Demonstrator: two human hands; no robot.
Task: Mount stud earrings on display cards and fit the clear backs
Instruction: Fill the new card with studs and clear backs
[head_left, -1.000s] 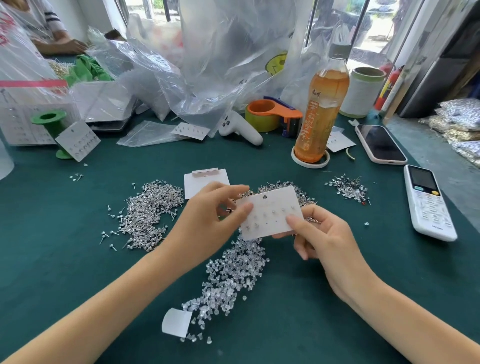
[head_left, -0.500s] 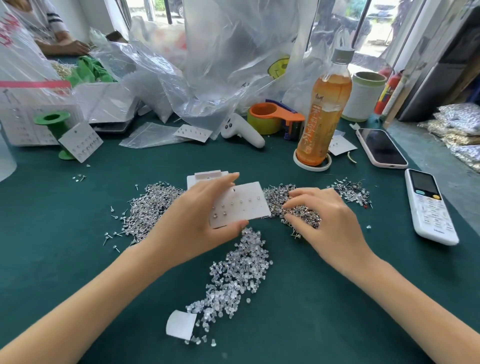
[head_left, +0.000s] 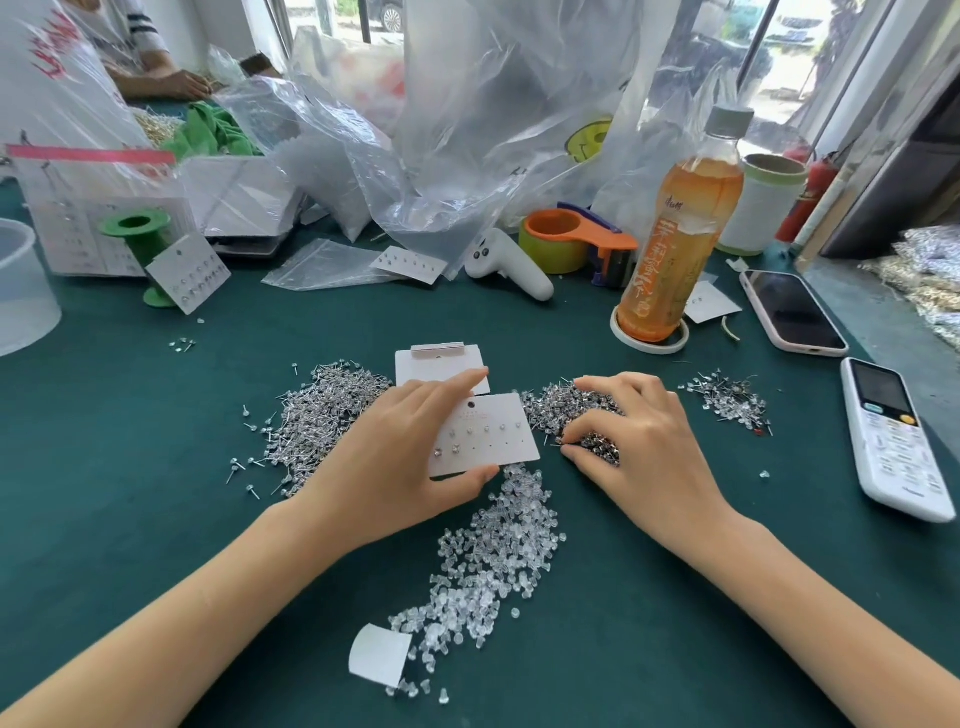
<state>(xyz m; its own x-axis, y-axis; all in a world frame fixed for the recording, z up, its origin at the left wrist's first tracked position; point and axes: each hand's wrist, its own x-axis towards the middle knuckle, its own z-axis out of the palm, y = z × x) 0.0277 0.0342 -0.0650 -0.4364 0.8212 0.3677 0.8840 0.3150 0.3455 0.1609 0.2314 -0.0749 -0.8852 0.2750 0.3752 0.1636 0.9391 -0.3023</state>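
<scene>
A person seated at a green-covered bench (head_left: 130, 519) works amid heaps of jewellery parts. The left hand (head_left: 395, 467) grips a white display card (head_left: 493, 436) between thumb and fingers, holding it near the middle of the bench with a few studs already set in its rows. The right hand (head_left: 639, 441) rests just beside the card on a pile of stud earrings (head_left: 566, 405), fingertips curled and pinching at the studs. A larger heap of silver pins (head_left: 322, 410) lies toward the left edge, and a smaller scatter of studs (head_left: 727, 400) toward the right. A trail of clear backs (head_left: 493, 561) runs from below the card toward the near edge, ending at a small paper scrap (head_left: 379, 654). A blank card (head_left: 436, 364) lies behind the left hand. Along the far edge stand a bottle of orange drink (head_left: 680, 223) and an orange tape dispenser (head_left: 571, 239); a phone (head_left: 789, 312) and a white remote (head_left: 893, 436) lie at the right edge.
</scene>
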